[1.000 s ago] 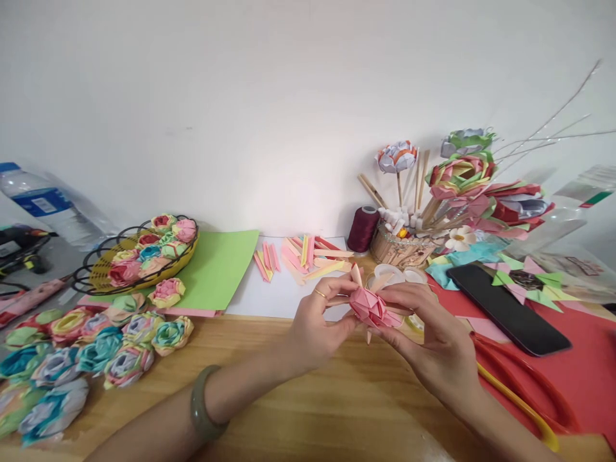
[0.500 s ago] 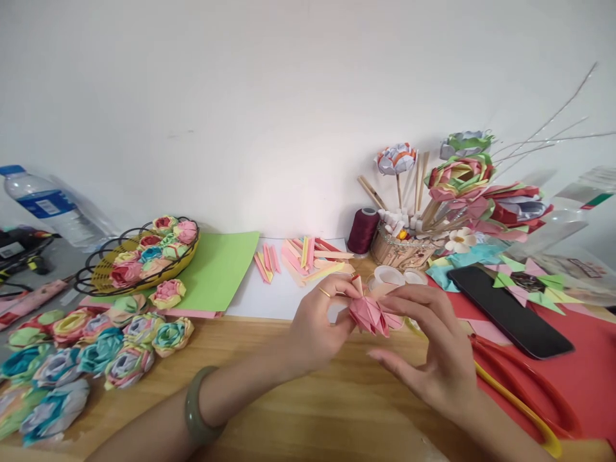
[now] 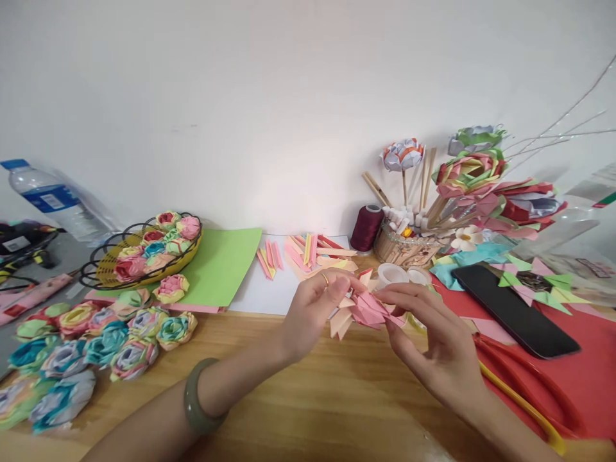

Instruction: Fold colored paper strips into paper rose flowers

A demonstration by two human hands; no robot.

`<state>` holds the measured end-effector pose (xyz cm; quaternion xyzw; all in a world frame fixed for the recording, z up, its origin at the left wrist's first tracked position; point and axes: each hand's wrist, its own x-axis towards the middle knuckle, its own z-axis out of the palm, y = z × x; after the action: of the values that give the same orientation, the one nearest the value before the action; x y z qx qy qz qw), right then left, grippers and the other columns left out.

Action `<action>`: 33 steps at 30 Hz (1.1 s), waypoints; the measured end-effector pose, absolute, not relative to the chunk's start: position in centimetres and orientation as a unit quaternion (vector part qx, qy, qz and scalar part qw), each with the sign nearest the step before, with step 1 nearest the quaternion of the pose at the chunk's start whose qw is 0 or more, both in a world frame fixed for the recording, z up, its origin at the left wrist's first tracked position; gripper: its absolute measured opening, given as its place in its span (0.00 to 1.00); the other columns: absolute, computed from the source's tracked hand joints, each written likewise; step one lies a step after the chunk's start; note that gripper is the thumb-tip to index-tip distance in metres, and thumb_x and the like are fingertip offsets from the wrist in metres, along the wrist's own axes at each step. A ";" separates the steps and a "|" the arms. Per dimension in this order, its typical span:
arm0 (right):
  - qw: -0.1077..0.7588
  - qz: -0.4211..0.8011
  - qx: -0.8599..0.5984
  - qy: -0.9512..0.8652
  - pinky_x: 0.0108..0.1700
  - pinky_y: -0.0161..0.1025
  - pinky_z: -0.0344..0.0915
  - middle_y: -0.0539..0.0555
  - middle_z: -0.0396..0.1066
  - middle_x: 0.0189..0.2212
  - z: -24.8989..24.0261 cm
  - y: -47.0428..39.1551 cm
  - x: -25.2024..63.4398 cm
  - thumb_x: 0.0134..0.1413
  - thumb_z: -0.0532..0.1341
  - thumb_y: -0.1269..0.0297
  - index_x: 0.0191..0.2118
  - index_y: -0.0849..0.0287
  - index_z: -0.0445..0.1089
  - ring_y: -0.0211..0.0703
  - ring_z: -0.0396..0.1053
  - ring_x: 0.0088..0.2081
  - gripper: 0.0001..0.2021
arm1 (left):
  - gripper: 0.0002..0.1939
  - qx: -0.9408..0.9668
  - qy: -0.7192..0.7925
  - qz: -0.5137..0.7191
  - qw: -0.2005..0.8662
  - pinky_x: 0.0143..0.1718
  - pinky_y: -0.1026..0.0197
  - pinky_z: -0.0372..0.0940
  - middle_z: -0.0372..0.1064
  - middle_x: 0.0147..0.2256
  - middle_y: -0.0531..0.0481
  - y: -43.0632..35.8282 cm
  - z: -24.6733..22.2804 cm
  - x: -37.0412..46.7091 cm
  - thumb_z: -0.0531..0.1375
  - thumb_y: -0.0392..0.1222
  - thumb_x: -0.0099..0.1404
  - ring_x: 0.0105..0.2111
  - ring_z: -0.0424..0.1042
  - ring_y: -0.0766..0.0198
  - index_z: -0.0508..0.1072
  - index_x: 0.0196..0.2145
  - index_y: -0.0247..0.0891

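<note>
Above the wooden table, a pink and peach folded-paper flower (image 3: 368,309) is held between both hands. My left hand (image 3: 320,308), with a ring and a green bangle on the wrist, pinches its left side near the top. The fingertips and thumb of my right hand (image 3: 433,333) close on a pink petal at the flower's right edge. Peach folded points stick out below my left fingers. Behind the hands, folded paper strips (image 3: 310,250) lie on a white sheet (image 3: 255,292).
Paper flowers (image 3: 106,343) and a yellow basket (image 3: 108,266) are at left, near a bottle (image 3: 51,199). A thread spool (image 3: 366,228) stands beside a holder (image 3: 409,249) with stemmed flowers. At right lie a phone (image 3: 517,311) and red-handled scissors (image 3: 534,385) on red paper (image 3: 591,366).
The flower has turned, and its peach points now show at the lower left. My right thumb has moved up to meet the petal. The whole view has shifted slightly.
</note>
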<state>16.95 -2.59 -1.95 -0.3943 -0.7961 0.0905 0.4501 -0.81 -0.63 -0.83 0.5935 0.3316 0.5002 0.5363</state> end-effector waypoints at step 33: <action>0.386 0.004 -0.352 -0.852 0.33 0.36 0.70 0.54 0.74 0.33 -1.9 -2.7 16.6 0.51 0.58 0.73 0.43 0.57 0.65 0.40 0.72 0.33 0.12 | 0.13 0.434 0.365 0.424 0.706 0.30 0.66 0.57 0.66 0.26 0.53 1.0 -1.1 -0.7 0.65 0.35 0.44 0.25 0.64 0.72 0.69 0.29 0.32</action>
<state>16.62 -2.72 -1.90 -0.3524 -0.8524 0.0044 0.3864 -0.69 1.02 -1.08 0.4336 0.3649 0.4245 0.7062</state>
